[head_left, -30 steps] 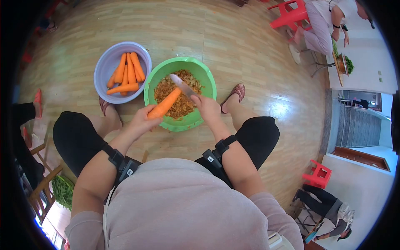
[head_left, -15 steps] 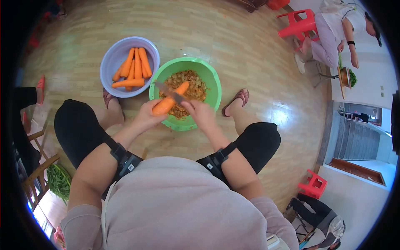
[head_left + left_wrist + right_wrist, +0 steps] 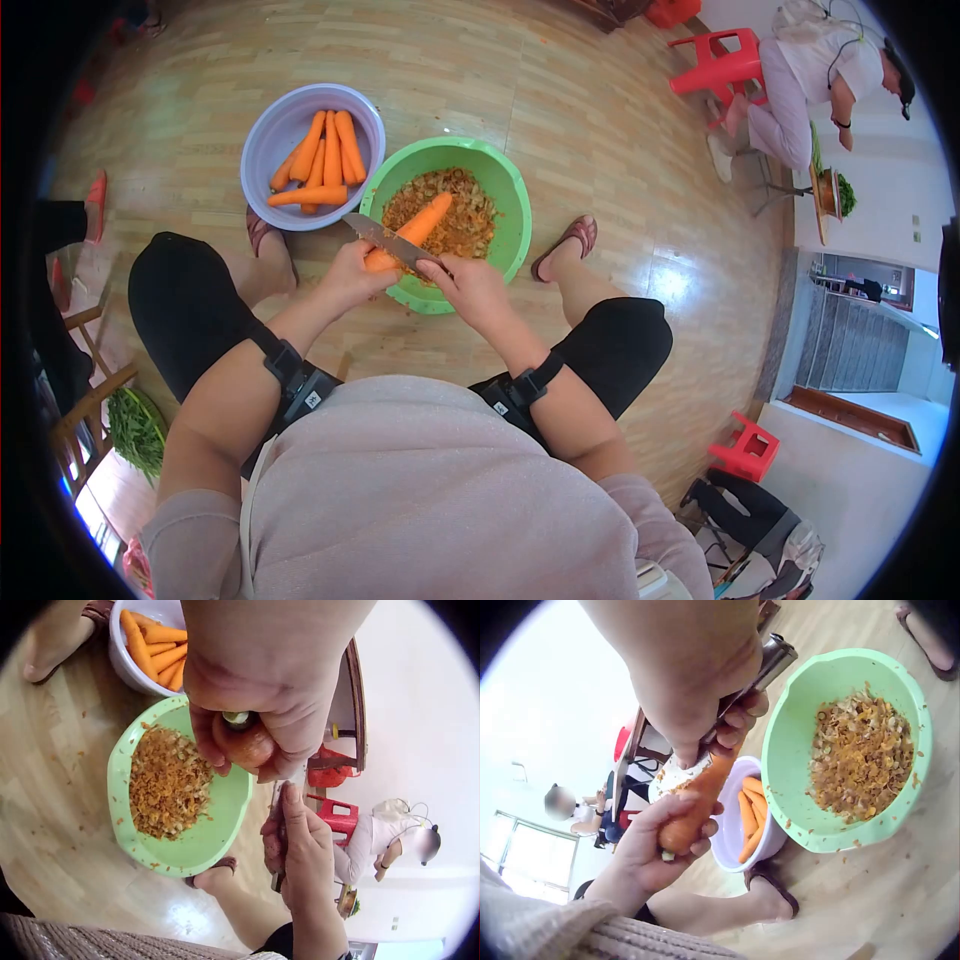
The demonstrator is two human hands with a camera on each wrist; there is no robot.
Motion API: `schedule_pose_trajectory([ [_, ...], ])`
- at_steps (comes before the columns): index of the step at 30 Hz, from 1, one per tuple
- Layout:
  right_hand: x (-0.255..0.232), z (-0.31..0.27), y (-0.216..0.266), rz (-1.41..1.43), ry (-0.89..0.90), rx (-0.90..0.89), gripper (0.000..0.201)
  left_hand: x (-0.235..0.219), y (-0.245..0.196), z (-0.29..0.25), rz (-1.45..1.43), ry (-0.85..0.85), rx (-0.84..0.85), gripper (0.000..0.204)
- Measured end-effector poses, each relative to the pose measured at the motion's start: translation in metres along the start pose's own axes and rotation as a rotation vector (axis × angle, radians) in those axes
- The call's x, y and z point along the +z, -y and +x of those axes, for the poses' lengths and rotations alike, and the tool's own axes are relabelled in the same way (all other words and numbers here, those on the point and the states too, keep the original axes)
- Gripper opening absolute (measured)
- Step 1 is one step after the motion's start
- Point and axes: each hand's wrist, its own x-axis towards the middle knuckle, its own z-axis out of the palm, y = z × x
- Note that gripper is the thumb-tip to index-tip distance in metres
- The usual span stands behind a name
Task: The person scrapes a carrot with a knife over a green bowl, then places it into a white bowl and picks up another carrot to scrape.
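Note:
My left hand grips an orange carrot by its thick end, and the narrow end points out over the green basin. My right hand holds a knife by its metal handle. The broad blade lies across the carrot close to the left fingers, with orange scrapings on it in the right wrist view. A green stem stub shows at the carrot's thick end. Brown and orange peelings cover much of the basin's bottom.
A pale purple basin with several carrots stands left of the green one. My sandalled feet flank the basins. Red stools, other seated people and leafy greens are around the room.
The knife has moved along the carrot from near its narrow end towards my left hand. Both hands keep their hold. The head view has shifted slightly.

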Motion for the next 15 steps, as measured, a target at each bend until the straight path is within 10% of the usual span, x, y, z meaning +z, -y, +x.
schedule_pose_trajectory([
  [15, -0.022, 0.015, -0.042, -0.274, -0.162, 0.287, 0.047, -0.001, 0.000, -0.002, -0.014, 0.058, 0.043, 0.054],
])
